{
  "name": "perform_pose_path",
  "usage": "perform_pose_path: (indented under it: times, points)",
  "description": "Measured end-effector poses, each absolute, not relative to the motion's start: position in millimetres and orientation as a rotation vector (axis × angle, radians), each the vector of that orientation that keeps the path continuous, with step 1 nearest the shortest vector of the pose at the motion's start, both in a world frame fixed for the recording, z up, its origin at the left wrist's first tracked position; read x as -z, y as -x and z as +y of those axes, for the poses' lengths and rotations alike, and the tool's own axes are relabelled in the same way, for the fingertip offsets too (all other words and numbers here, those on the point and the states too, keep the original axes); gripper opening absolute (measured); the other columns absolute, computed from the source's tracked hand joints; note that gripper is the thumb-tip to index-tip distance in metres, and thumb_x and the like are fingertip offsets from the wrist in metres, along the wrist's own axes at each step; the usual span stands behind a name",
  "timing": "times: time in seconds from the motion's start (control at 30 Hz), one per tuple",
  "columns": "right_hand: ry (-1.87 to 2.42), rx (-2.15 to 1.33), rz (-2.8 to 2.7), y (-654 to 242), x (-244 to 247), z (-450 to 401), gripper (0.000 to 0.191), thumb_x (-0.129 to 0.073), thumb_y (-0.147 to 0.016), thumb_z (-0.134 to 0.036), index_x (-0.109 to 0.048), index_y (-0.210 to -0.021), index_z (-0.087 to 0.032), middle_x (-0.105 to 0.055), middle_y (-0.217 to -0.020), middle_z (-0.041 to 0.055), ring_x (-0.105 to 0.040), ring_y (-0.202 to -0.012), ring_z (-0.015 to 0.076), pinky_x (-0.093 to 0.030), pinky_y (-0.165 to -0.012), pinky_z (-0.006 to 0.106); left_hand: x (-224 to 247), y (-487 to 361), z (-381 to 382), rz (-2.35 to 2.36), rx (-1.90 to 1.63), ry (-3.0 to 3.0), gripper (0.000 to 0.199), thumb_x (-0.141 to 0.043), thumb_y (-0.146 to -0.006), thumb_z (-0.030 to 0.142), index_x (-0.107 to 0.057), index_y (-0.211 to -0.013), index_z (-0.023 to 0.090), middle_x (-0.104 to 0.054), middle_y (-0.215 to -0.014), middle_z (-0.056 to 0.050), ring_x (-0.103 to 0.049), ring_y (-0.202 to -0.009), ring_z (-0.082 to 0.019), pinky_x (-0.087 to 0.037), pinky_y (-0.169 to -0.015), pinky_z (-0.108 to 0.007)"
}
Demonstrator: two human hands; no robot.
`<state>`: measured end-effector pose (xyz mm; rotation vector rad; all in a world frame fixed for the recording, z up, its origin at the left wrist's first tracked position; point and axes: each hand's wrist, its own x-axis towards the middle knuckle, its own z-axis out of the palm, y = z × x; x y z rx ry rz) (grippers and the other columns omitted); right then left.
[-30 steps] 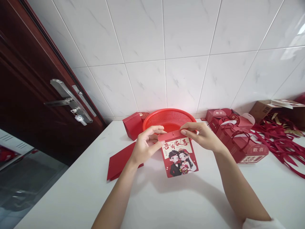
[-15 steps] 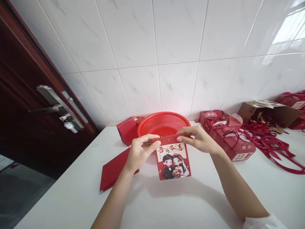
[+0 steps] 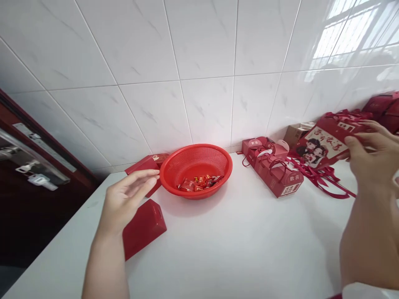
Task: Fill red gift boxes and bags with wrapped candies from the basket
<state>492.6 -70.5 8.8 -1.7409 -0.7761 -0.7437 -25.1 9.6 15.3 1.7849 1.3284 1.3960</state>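
My right hand point(image 3: 374, 145) grips the right edge of a printed red card point(image 3: 327, 141) between thumb and fingers, raised on the far right. The card bears a cartoon bride and groom under large lettering. My left hand point(image 3: 131, 197) is open and holds nothing, its fingertips by the left rim of a red plastic basket point(image 3: 195, 147). Whether they touch the rim I cannot tell. Small wrapped candies point(image 3: 199, 182) lie in the basket. Below my left hand is a folded red paper box point(image 3: 143, 228), partly hidden by the wrist.
Another red box point(image 3: 143, 164) leans near the wall left of the basket. Several red handled gift boxes point(image 3: 277, 176) stand right of it. Red ribbons point(image 3: 324, 180) spread beside them, with a cardboard box point(image 3: 294, 133) behind. A door lock with keys point(image 3: 42, 179) is on the left.
My left hand has let go of the card and moved left. My right hand has carried the card far right, over the ribbons. The view has turned right, and the candies now show.
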Motion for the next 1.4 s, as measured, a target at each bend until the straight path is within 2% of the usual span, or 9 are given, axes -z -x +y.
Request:
perform_pose_path:
  times: [0.13,0.27,0.5,0.63,0.7,0.87,1.0,1.17,1.4]
  points:
    - [1.785,0.199,-0.643,-510,32,-46,0.016,-0.075,-0.073,-0.033,-0.068,-0.067,-0.020,-0.066,-0.059,0.0060,-0.058,-0.043,0.0198,-0.045,-0.052,0.037,-24,37,1,1.487,-1.491,-1.716,0.026,-0.076,-0.074,0.042,-0.076,-0.091,0.022,-0.077,-0.102,-0.004,-0.069,-0.109,-0.029,-0.054,-0.104,-0.044]
    - [1.894,-0.076,-0.725,-506,58,-30,0.013,-0.073,-0.070,-0.024,-0.063,-0.063,-0.022,-0.064,-0.054,0.0037,-0.060,-0.046,0.0220,-0.044,-0.055,0.035,-27,51,-2,1.549,-1.546,-1.652,0.028,-0.076,-0.072,0.038,-0.075,-0.093,0.020,-0.078,-0.102,-0.005,-0.069,-0.109,-0.029,-0.054,-0.104,-0.043]
    - [2.035,0.337,-0.648,-502,42,-12,0.038,-0.077,-0.056,-0.014,-0.042,-0.050,-0.029,-0.053,-0.051,0.0032,-0.053,-0.059,0.0264,-0.041,-0.061,0.042,-23,100,8,1.894,-0.999,-1.784,0.045,-0.071,-0.070,0.053,-0.075,-0.103,0.022,-0.077,-0.109,-0.009,-0.071,-0.107,-0.032,-0.055,-0.097,-0.042]
    - [1.763,0.519,-0.787,-452,14,-10,0.014,-0.070,-0.064,-0.013,-0.060,-0.066,-0.023,-0.063,-0.065,0.0073,-0.056,-0.059,0.0229,-0.047,-0.070,0.043,-9,129,14,1.966,-0.525,-1.745,0.048,-0.071,-0.067,0.056,-0.075,-0.101,0.022,-0.078,-0.101,-0.015,-0.075,-0.094,-0.034,-0.060,-0.069,-0.034]
    - [1.553,0.394,-1.048,-408,7,-15,0.006,-0.067,-0.075,-0.023,-0.069,-0.080,-0.020,-0.066,-0.070,0.0072,-0.056,-0.054,0.0195,-0.048,-0.061,0.037,1,139,20,1.956,-0.441,-1.689,0.051,-0.068,-0.069,0.059,-0.073,-0.103,0.021,-0.076,-0.108,-0.018,-0.075,-0.097,-0.035,-0.059,-0.062,-0.032]
    - [0.998,-0.047,-2.006,-284,29,-24,0.016,-0.055,-0.094,-0.023,-0.068,-0.102,-0.021,-0.072,-0.101,0.0096,-0.065,-0.068,0.0147,-0.052,-0.060,0.026,25,145,38,1.959,-0.154,-1.545,0.072,-0.074,-0.062,0.058,-0.064,-0.123,0.022,-0.069,-0.128,-0.018,-0.066,-0.118,-0.034,-0.058,-0.081,-0.033]
    - [0.792,-0.179,-2.481,-202,71,-26,0.023,-0.054,-0.095,-0.021,-0.063,-0.116,-0.018,-0.064,-0.127,0.0165,-0.071,-0.093,0.0221,-0.057,-0.073,0.033,39,136,49,1.914,-0.068,-1.386,0.087,-0.083,-0.049,0.053,-0.060,-0.127,0.021,-0.064,-0.136,-0.016,-0.062,-0.123,-0.033,-0.055,-0.087,-0.031]
    - [0.984,-0.164,-2.676,-145,105,-22,0.047,-0.065,-0.091,-0.028,-0.052,-0.134,-0.016,-0.051,-0.143,0.0236,-0.072,-0.093,0.0269,-0.057,-0.075,0.039,39,114,52,1.640,-0.054,-1.390,0.091,-0.088,-0.047,0.053,-0.058,-0.125,0.017,-0.073,-0.099,-0.009,-0.069,-0.100,-0.028,-0.053,-0.075,-0.029]
    - [0.988,-0.574,-2.238,-165,110,-15,0.028,-0.051,-0.092,-0.019,-0.061,-0.118,-0.019,-0.068,-0.111,0.0104,-0.067,-0.081,0.0187,-0.052,-0.070,0.029,10,86,37,1.216,-0.261,-1.683,0.077,-0.075,-0.074,0.060,-0.055,-0.135,0.019,-0.056,-0.067,0.005,-0.056,-0.066,-0.015,-0.043,-0.063,-0.025]
